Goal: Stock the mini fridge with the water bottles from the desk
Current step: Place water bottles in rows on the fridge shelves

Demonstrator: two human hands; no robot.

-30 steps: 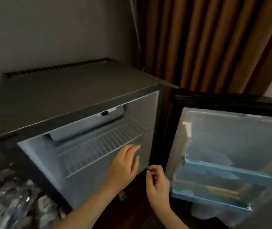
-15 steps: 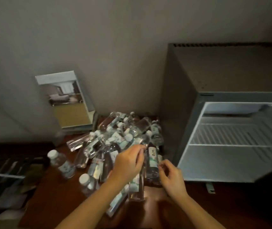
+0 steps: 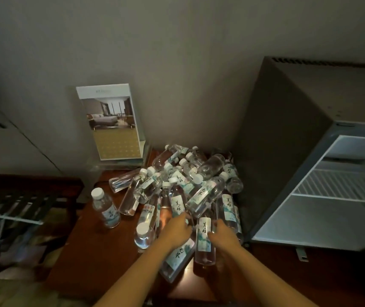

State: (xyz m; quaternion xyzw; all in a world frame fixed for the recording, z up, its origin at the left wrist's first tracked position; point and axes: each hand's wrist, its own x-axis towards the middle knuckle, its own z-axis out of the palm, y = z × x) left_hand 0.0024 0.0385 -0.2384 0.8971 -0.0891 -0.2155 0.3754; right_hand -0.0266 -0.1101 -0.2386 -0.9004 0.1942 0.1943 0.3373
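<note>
Several clear water bottles with white caps and pale labels lie in a heap [image 3: 190,180] on the reddish wooden desk [image 3: 88,251], just left of the mini fridge [image 3: 288,134]. Two more bottles stand upright at the heap's left [image 3: 105,207] and front [image 3: 142,235]. My left hand [image 3: 177,231] lies on the near side of the heap, fingers curled over the lower end of one bottle [image 3: 178,204]. My right hand [image 3: 223,235] grips a labelled bottle [image 3: 204,238] at the heap's front. The fridge stands open, showing its white inside and a wire shelf [image 3: 343,185].
An acrylic stand with a hotel-room brochure [image 3: 110,122] leans by the wall behind the heap. A dark slatted rack with papers [image 3: 10,209] sits lower at the left. The fridge's door is out of view to the right.
My view swung left from the open fridge to the desk. Both hands left the fridge opening and came down onto the heap of bottles, each closing on one.
</note>
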